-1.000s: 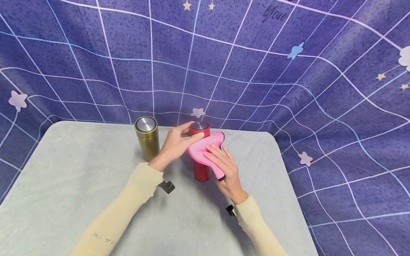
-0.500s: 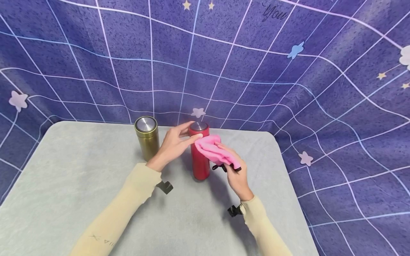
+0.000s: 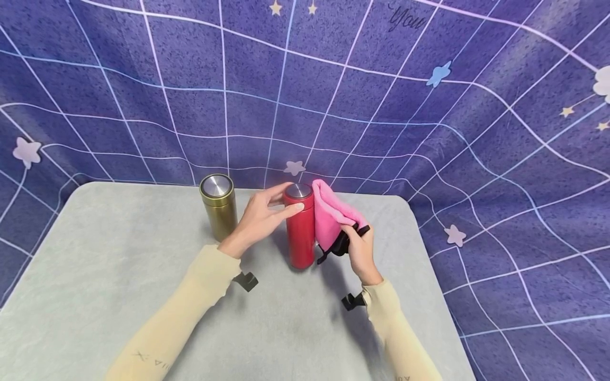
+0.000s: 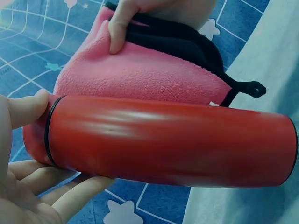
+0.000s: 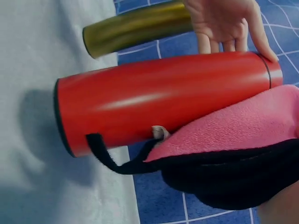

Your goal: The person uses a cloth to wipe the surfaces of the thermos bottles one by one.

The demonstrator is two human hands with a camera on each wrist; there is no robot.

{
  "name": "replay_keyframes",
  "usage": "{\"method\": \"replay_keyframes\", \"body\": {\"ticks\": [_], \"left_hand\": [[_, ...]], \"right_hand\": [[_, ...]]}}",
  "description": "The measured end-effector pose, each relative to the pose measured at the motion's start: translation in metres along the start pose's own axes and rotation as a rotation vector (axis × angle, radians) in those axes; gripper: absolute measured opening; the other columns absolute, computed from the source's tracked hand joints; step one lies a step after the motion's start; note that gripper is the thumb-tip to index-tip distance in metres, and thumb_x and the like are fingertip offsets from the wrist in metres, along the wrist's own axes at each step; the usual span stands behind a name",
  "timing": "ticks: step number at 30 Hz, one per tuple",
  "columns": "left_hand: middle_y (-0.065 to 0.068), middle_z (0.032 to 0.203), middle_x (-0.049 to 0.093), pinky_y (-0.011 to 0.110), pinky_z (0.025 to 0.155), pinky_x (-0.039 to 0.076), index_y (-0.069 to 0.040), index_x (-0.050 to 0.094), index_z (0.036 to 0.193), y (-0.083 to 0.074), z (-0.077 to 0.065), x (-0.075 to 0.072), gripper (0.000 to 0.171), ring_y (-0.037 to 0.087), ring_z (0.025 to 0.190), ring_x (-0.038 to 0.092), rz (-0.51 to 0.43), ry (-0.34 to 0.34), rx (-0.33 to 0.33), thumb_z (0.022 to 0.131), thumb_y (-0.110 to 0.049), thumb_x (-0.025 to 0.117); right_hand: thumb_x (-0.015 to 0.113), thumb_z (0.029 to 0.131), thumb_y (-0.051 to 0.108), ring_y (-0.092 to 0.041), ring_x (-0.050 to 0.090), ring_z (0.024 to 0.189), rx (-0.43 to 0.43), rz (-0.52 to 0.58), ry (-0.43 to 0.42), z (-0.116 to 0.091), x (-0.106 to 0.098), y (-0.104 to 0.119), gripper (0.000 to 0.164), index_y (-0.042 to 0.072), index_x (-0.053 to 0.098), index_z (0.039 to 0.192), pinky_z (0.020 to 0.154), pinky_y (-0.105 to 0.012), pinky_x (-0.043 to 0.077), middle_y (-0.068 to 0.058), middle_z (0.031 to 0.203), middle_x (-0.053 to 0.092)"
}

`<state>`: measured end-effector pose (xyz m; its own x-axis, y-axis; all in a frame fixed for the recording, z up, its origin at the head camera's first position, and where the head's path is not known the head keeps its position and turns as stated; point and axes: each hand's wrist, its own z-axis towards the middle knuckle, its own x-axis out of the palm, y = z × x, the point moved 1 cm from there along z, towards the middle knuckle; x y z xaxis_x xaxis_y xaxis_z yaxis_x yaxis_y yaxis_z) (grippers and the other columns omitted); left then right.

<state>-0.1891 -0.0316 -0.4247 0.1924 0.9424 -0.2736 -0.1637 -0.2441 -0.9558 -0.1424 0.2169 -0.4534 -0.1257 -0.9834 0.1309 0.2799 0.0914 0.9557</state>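
A red thermos [image 3: 301, 241] with a metal-topped lid stands upright on the table. My left hand [image 3: 257, 217] grips it near the top, thumb in front and fingers behind; in the left wrist view the thumb and fingers lie either side of the black ring below the lid. Against the thermos's right side hangs a pink plush cloth [image 3: 329, 219] with black trim and a black loop [image 5: 110, 161]. My right hand [image 3: 363, 254] pinches the cloth by its black edge, thumb on the pink face; its other fingers are mostly hidden behind the cloth.
An olive-gold thermos [image 3: 223, 217] with a silver lid stands left of the red one, close behind my left wrist. The table [image 3: 119, 254] has a pale grey cover. Behind and to the right hangs a blue curtain [image 3: 362, 95] with a grid and stars.
The cloth has come off the front of the red thermos and moved to its right side. My right hand has moved right, from flat on the cloth to pinching its edge. The left hand keeps its grip.
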Motion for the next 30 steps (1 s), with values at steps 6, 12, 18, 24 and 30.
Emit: {"method": "replay_keyframes", "body": {"ticks": [6, 12, 18, 24, 30], "left_hand": [[0.001, 0.152, 0.063, 0.050, 0.107, 0.058, -0.020, 0.061, 0.154, -0.003, -0.003, 0.000, 0.070, 0.028, 0.132, 0.066, -0.002, 0.011, 0.015, 0.092, -0.039, 0.086], [-0.001, 0.148, 0.066, 0.044, 0.101, 0.061, -0.019, 0.063, 0.152, -0.005, -0.005, 0.001, 0.067, 0.027, 0.130, 0.068, -0.016, 0.013, 0.060, 0.091, -0.036, 0.087], [0.002, 0.143, 0.069, 0.043, 0.099, 0.062, -0.017, 0.066, 0.149, -0.007, -0.008, 0.002, 0.065, 0.028, 0.126, 0.070, -0.043, 0.024, 0.114, 0.090, -0.031, 0.089], [0.003, 0.144, 0.069, 0.040, 0.098, 0.063, -0.018, 0.064, 0.151, -0.009, -0.010, 0.002, 0.067, 0.029, 0.127, 0.070, -0.028, 0.029, 0.138, 0.090, -0.030, 0.089], [0.005, 0.143, 0.070, 0.040, 0.098, 0.063, -0.017, 0.064, 0.151, -0.010, -0.012, 0.002, 0.067, 0.029, 0.123, 0.072, -0.030, 0.042, 0.160, 0.090, -0.028, 0.090]], "right_hand": [[0.060, 0.089, -0.003, -0.008, 0.067, 0.086, 0.067, 0.068, 0.037, 0.017, 0.000, 0.005, 0.036, 0.021, 0.080, 0.105, 0.077, -0.022, 0.056, 0.005, 0.103, 0.078], [0.058, 0.090, -0.004, -0.009, 0.068, 0.092, 0.129, 0.108, 0.123, 0.037, 0.000, 0.008, 0.035, 0.019, 0.078, 0.107, 0.084, -0.024, 0.057, 0.004, 0.105, 0.078], [0.056, 0.090, -0.005, -0.010, 0.068, 0.094, 0.223, 0.114, 0.209, 0.050, 0.001, 0.008, 0.037, 0.018, 0.076, 0.111, 0.084, -0.024, 0.056, 0.004, 0.109, 0.078], [0.058, 0.091, -0.001, -0.010, 0.070, 0.090, 0.285, 0.104, 0.251, 0.058, 0.003, 0.008, 0.037, 0.017, 0.074, 0.119, 0.079, -0.024, 0.058, 0.004, 0.108, 0.079], [0.055, 0.092, -0.001, -0.009, 0.070, 0.082, 0.332, 0.121, 0.312, 0.063, 0.004, 0.005, 0.035, 0.017, 0.075, 0.115, 0.074, -0.023, 0.058, 0.004, 0.100, 0.078]]}}
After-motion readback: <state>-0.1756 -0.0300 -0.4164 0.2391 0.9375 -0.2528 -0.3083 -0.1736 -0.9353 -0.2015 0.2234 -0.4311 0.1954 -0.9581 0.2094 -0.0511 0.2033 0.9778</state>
